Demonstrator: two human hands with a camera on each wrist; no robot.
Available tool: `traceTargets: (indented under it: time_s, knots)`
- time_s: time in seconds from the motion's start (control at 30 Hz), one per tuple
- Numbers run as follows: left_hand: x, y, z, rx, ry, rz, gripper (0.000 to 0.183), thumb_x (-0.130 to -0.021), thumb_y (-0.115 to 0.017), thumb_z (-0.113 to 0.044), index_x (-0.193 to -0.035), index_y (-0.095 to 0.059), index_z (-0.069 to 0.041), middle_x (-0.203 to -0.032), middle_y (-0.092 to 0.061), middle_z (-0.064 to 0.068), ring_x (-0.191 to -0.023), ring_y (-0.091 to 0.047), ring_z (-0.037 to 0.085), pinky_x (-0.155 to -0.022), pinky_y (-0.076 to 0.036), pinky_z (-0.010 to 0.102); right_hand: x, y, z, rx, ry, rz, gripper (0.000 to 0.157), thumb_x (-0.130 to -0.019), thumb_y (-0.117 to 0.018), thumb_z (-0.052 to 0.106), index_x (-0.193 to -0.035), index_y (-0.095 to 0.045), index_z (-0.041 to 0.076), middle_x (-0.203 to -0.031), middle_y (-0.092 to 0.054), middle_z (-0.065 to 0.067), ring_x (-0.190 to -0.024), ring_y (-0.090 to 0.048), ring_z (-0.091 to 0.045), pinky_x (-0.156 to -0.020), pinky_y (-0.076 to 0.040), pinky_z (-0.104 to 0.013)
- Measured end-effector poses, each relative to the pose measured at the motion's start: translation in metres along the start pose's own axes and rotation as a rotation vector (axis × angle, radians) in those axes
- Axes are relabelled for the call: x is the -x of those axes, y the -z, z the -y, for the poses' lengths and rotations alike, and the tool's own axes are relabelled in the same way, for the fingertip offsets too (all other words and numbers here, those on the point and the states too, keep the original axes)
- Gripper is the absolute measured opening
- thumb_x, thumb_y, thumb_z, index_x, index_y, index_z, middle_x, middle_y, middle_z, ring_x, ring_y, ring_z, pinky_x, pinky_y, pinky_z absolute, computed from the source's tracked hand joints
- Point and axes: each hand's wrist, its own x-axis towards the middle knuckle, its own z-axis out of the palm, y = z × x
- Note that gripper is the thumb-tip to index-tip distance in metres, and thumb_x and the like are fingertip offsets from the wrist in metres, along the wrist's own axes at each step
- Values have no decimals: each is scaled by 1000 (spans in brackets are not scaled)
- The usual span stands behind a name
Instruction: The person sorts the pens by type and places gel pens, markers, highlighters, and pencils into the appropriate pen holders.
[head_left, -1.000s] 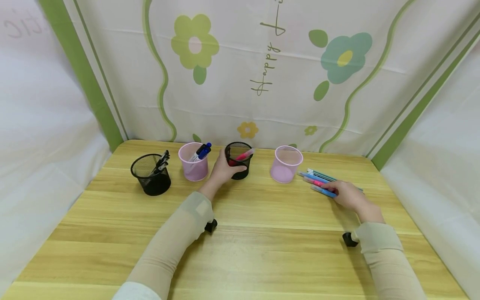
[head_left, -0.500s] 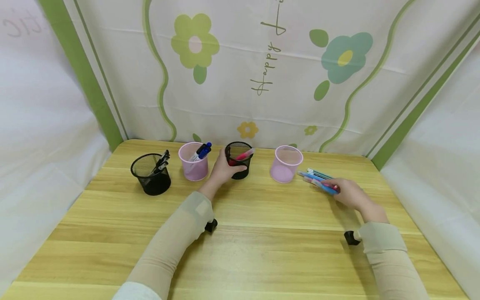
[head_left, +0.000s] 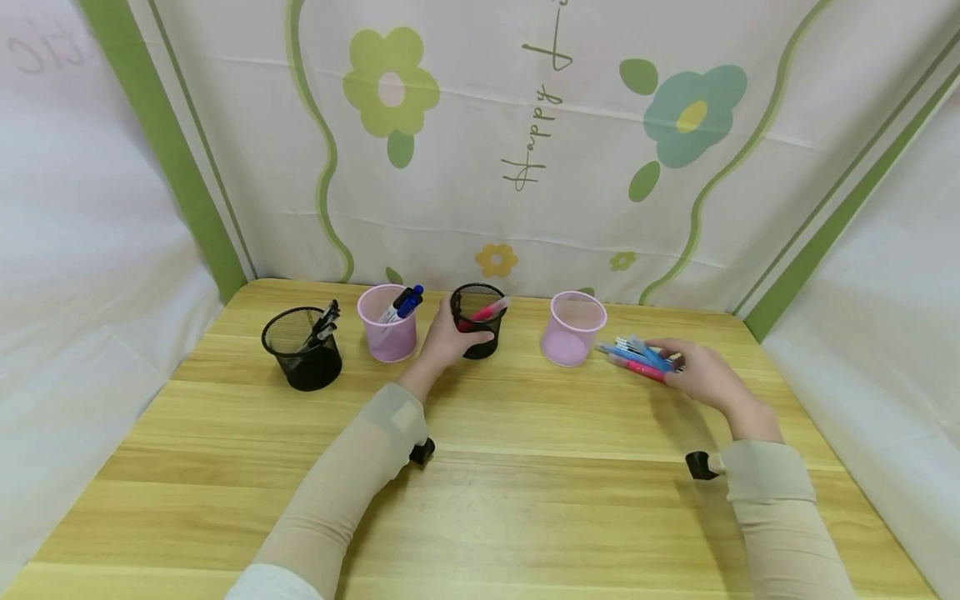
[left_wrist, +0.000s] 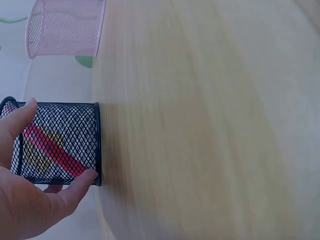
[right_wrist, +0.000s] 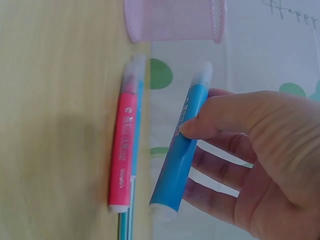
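Note:
My left hand (head_left: pixel 447 335) grips a black mesh pen cup (left_wrist: pixel 62 145) by its side; a pink marker (left_wrist: pixel 57 150) leans inside it. My right hand (right_wrist: pixel 250 150) pinches a blue marker (right_wrist: pixel 182 145) between thumb and fingers, raised above the table. Beneath it on the wood lie a pink marker (right_wrist: pixel 121 150), a blue marker (right_wrist: pixel 138 125) partly behind it, and several slim blue-and-white pens whose kind I cannot tell. Left of these stands a pink mesh cup (head_left: pixel 570 337) with nothing visible in it.
At the far left a black mesh cup (head_left: pixel 303 367) holds several black pens (head_left: pixel 324 323). Beside it a pink mesh cup (head_left: pixel 388 342) contains blue and black capped pens (head_left: pixel 407 304). A printed curtain (head_left: pixel 450 208) hangs along the table's back edge.
My right hand has picked the nearest blue marker up off the table and lifted it over the other pens. My left hand and the black cup stay in place.

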Motion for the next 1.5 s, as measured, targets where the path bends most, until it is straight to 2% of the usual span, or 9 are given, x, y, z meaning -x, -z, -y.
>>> traceTargets:
  time_s: [0.1, 0.4, 0.57, 0.77, 1.03, 1.3, 1.5]
  knots:
    - [-1, 0, 1, -3, -3, 0, 98, -85, -87, -15, -158, -22, -4, -157, -37, 23, -144, -37, 34, -119, -31, 46, 1, 4, 6, -32, -3, -11, 58, -90, -63, -3, -146, -53, 0, -128, -60, -33, -104, -61, -42, -66, -54, -38]
    - [4, -1, -1, 6, 13, 2, 99, -85, -86, -16, -159, -21, -3, -159, -35, 24, -145, -36, 38, -118, -32, 49, 3, 14, 24, -96, -12, -53, 59, -95, -61, -1, -152, -47, 2, -131, -58, -30, -114, -58, -48, -79, -57, -49]
    - [4, -1, -1, 7, 19, 1, 99, -86, -85, -15, -159, -20, -3, -159, -34, 23, -145, -35, 37, -118, -32, 49, 3, 18, 32, -118, -18, -93, 62, -96, -60, 1, -155, -43, 5, -133, -56, -28, -117, -58, -47, -82, -56, -50]
    - [2, -1, 1, 3, 40, 5, 101, -87, -85, -17, -161, -18, -7, -161, -33, 20, -146, -34, 34, -119, -31, 47, 0, 22, 47, -143, -17, -139, 63, -97, -61, 4, -157, -42, 8, -135, -56, -25, -117, -59, -44, -75, -55, -37]
    - [2, 0, 0, -5, 35, 0, 101, -86, -86, -19, -160, -19, -6, -160, -34, 20, -146, -35, 35, -119, -31, 48, -11, 21, 69, -219, 51, -211, 63, -96, -64, 2, -156, -45, 12, -131, -59, -22, -113, -61, -41, -69, -54, -25]
    - [2, 0, 0, -2, 26, 0, 100, -86, -86, -18, -160, -20, -5, -159, -35, 23, -145, -35, 36, -119, -31, 48, -28, 14, 87, -331, 91, -218, 64, -95, -64, -2, -156, -45, 10, -131, -59, -24, -113, -61, -40, -73, -53, -16]
    - [3, 1, -2, -2, 36, 1, 100, -86, -86, -18, -160, -20, -6, -160, -34, 21, -146, -35, 35, -118, -32, 47, -41, 5, 94, -393, 115, -223, 63, -96, -65, -3, -155, -46, 10, -133, -58, -24, -113, -61, -39, -75, -51, -15]
